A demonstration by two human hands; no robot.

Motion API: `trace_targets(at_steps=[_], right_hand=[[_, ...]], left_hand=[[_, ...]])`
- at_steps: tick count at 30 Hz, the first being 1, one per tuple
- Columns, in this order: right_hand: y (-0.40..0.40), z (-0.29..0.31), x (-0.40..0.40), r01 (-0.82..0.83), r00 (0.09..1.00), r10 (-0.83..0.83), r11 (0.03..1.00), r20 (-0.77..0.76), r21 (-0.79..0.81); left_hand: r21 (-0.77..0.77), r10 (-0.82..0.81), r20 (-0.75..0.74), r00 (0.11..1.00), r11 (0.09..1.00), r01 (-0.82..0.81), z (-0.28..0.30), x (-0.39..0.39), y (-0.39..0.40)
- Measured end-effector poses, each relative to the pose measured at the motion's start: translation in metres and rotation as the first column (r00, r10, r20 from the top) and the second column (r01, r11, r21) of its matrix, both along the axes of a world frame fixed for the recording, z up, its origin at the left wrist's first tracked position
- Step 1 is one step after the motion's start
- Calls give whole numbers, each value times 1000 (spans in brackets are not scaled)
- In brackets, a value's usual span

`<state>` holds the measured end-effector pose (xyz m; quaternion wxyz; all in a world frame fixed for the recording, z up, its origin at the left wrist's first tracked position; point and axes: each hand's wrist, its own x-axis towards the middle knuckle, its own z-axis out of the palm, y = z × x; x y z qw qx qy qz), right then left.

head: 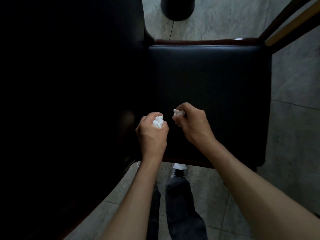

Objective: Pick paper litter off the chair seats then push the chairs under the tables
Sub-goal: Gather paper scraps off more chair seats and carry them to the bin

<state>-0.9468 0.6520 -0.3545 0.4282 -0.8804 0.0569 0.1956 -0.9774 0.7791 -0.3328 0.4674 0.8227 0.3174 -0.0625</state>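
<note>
Paper litter is held in both hands above a black chair seat. The left hand (152,130) is curled into a fist around a crumpled white paper wad (158,122), which pokes out at the top of the fist. The right hand (192,122) is closed on a smaller white paper scrap (178,113), pinched at its fingertips. The two hands are near each other, not touching, over the near half of the seat.

Under them lies the chair seat (216,80), padded and shiny black, with a dark reddish wooden frame (199,41) along its far edge. To the left everything is very dark; it may be another black surface, but the view is too dim to tell. Beyond the chair stands a dark round object (176,9) on the grey marbled tile floor (294,118). Below the bare forearms, the person's dark trouser leg (180,201) and a white shoe with black laces (179,170) show at the seat's near edge.
</note>
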Motion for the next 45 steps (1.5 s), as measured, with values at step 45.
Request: trace_targets(at_steps=[45], right_hand=[[349, 454, 89, 4, 767, -4, 1000, 641, 1]], left_hand=[[352, -190, 526, 829, 936, -8, 443, 84, 362]])
